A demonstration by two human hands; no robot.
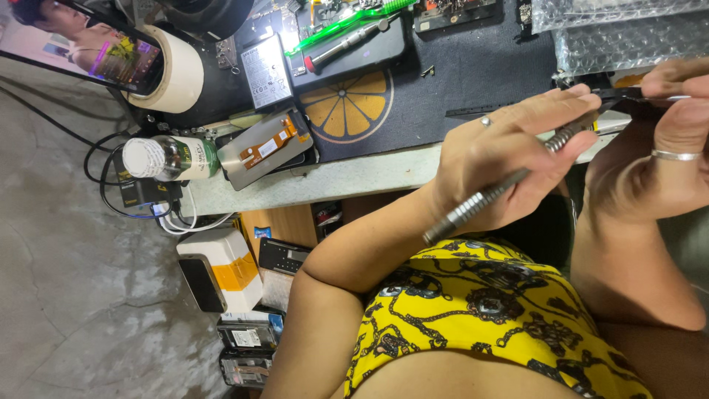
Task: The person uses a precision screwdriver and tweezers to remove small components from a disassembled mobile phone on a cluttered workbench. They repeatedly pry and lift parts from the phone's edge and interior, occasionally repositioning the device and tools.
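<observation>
While the slim knurled metal screwdriver (509, 185) lies slanted across the left hand (509, 151), fingers clenched round its shaft for steady control, the right hand (665, 140) pinches thin black tweezers (628, 94) by its tip. Both hover past the pale bench edge (354, 177), near a clear plastic bottle (171, 157).

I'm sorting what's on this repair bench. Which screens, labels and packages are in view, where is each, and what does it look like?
Phone screen: top left, lit, leaning on a cream tape roll.
Bottle: left bench edge, white cap, green label.
Flat battery: top centre, grey rectangle, printed label.
Display panel: beside the bottle, grey with orange ribbon.
Bubble wrap: top right, clear.
</observation>
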